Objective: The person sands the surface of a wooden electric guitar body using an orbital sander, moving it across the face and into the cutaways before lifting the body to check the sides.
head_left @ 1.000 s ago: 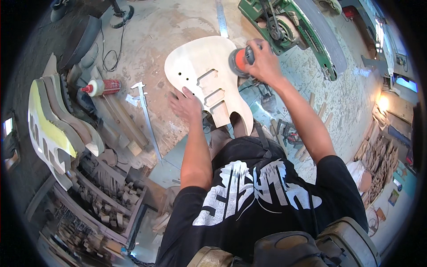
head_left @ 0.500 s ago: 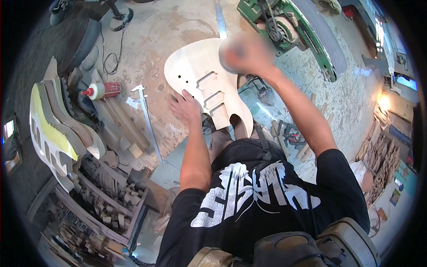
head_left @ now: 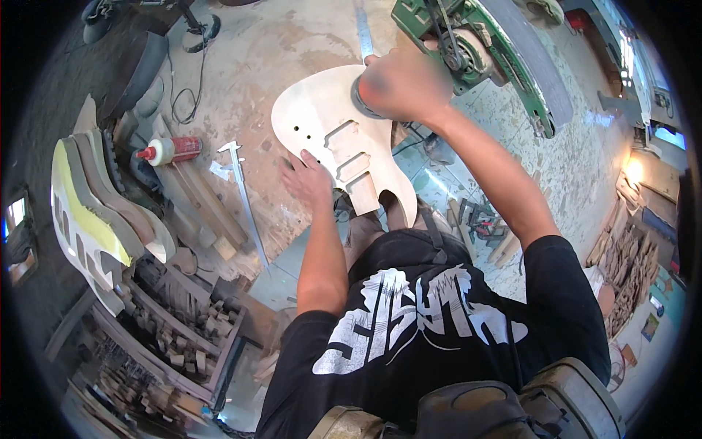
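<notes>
Though blurred, right hand [head_left: 408, 84] round sander [head_left: 365, 98], left hand [head_left: 307, 180] spread against guitar body [head_left: 325, 99], stained bench [head_left: 252, 73], cluttered workshop [head_left: 578, 175]

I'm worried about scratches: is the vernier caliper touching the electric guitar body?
Apart. The head view shows a strip of benchtop between the vernier caliper and the electric guitar body.

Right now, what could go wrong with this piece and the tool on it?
The sander, under the right hand, is at the upper right edge of the guitar body; if tilted there, it might wear that edge unevenly.

The left hand rests open at the opposite edge, so the guitar body could turn or slip.

The near end reaches past the bench, so pressure there might tip it.
</notes>
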A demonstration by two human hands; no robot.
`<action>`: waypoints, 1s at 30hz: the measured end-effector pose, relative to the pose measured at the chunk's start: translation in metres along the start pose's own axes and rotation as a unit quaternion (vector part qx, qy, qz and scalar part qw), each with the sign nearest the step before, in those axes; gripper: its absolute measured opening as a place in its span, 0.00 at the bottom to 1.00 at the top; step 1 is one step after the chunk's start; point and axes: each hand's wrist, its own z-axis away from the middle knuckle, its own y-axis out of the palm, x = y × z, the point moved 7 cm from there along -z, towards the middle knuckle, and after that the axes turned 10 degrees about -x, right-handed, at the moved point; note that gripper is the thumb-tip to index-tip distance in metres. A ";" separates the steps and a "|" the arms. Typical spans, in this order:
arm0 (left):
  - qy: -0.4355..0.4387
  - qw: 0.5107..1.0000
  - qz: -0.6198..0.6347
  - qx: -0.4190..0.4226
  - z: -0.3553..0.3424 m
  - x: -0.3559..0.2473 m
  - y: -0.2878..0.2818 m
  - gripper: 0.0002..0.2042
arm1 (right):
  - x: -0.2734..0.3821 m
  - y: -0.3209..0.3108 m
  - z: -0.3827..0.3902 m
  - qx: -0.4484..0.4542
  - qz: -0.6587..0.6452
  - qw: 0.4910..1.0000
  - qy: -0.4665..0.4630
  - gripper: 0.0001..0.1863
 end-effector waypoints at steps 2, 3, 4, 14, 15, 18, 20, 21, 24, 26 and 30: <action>-0.001 1.000 -0.003 0.003 0.000 0.000 -0.002 0.28 | -0.004 -0.004 -0.006 -0.023 -0.038 0.999 0.028 0.35; 0.002 1.000 -0.004 0.008 -0.001 -0.004 -0.002 0.28 | -0.017 -0.002 -0.018 -0.069 -0.034 0.997 0.006 0.37; 0.005 1.000 0.000 0.008 -0.001 -0.008 -0.002 0.28 | -0.037 0.003 -0.025 -0.072 -0.032 0.997 0.008 0.37; 0.002 1.000 -0.002 -0.001 -0.001 0.000 0.002 0.28 | -0.038 0.003 0.012 -0.072 -0.049 0.996 0.000 0.38; 0.004 1.000 -0.002 -0.003 -0.001 0.000 0.002 0.28 | -0.030 0.008 0.026 -0.052 -0.045 0.997 -0.024 0.37; 0.004 1.000 -0.009 0.003 -0.001 0.001 0.002 0.28 | -0.019 0.011 0.059 -0.026 -0.054 0.998 -0.021 0.35; 0.008 1.000 -0.007 0.000 0.000 -0.004 0.001 0.28 | -0.030 0.015 0.067 -0.021 -0.067 0.998 0.007 0.35; 0.012 1.000 -0.006 -0.004 0.000 -0.005 0.000 0.28 | -0.041 0.015 0.070 -0.056 -0.068 0.996 0.026 0.34; 0.013 1.000 -0.010 -0.010 0.000 -0.003 0.002 0.28 | -0.056 0.010 0.067 -0.096 -0.059 0.993 0.046 0.33; 0.010 1.000 -0.009 -0.007 -0.001 0.000 0.003 0.28 | -0.059 0.007 0.062 -0.103 -0.047 0.992 0.048 0.33; 0.006 1.000 -0.003 0.002 -0.001 -0.002 0.002 0.28 | -0.060 0.003 0.057 -0.110 -0.042 0.991 0.059 0.33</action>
